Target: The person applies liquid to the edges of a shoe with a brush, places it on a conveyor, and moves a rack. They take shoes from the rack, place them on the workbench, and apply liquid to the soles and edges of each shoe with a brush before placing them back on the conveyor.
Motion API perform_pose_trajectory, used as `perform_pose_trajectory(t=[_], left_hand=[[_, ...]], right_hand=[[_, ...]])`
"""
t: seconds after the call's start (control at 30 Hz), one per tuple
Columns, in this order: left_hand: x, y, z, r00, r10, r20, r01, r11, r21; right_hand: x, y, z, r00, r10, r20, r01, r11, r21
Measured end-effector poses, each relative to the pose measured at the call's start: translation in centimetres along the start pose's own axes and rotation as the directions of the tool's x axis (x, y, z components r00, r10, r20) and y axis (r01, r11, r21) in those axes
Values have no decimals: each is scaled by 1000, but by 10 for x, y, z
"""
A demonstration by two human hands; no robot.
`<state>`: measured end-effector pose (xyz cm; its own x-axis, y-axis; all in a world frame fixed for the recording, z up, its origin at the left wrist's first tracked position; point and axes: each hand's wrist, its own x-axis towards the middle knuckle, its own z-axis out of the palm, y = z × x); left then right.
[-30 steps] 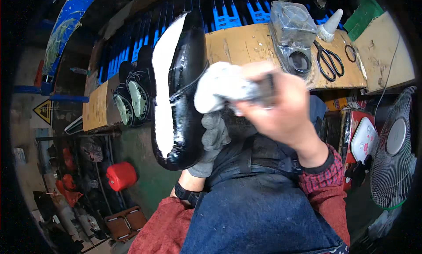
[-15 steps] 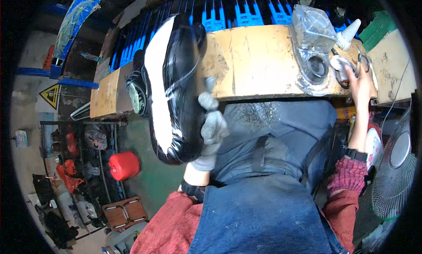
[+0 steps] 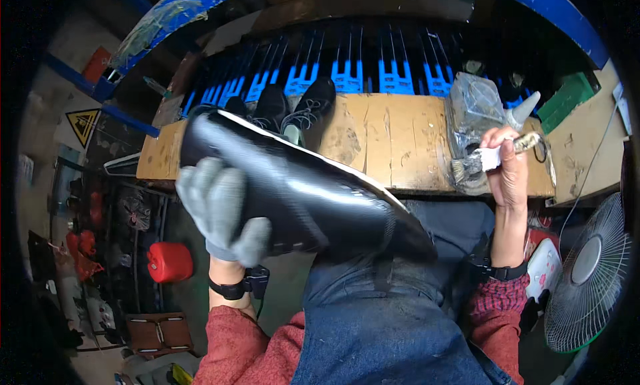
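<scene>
My left hand (image 3: 220, 208), in a grey glove, grips a glossy black shoe (image 3: 300, 192) with a white sole edge. The shoe lies across my lap, its length running from upper left to lower right. My bare right hand (image 3: 508, 175) holds a brush (image 3: 490, 160) by its pale handle, bristles pointing left over a clear plastic glue container (image 3: 473, 112) on the wooden bench (image 3: 393, 145).
A pair of black shoes (image 3: 293, 108) stands on the bench's left part. Blue racks (image 3: 347, 75) line the back. A white nozzle bottle (image 3: 523, 108) stands by the container. A fan (image 3: 587, 272) is at lower right, a red can (image 3: 170, 262) on the floor at left.
My left hand has turned the shoe from upright to lying across my lap. My right hand has dropped the white cloth, reached to the bench and now holds a brush.
</scene>
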<state>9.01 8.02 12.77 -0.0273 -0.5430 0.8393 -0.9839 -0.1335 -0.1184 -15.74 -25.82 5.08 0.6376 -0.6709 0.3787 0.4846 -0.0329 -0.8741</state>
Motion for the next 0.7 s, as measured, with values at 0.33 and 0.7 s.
perform_pose_trajectory(t=[0.33,0.7], left_hand=[[-14,40,47,989,124,80,-92,943,-319],[-11,61,63,931,362,50,-322,876,-359]], right_hand=[[48,-23,104,954,139,265,-188,967,171],[73,-18,133,945,99,311,-85,995,-57]])
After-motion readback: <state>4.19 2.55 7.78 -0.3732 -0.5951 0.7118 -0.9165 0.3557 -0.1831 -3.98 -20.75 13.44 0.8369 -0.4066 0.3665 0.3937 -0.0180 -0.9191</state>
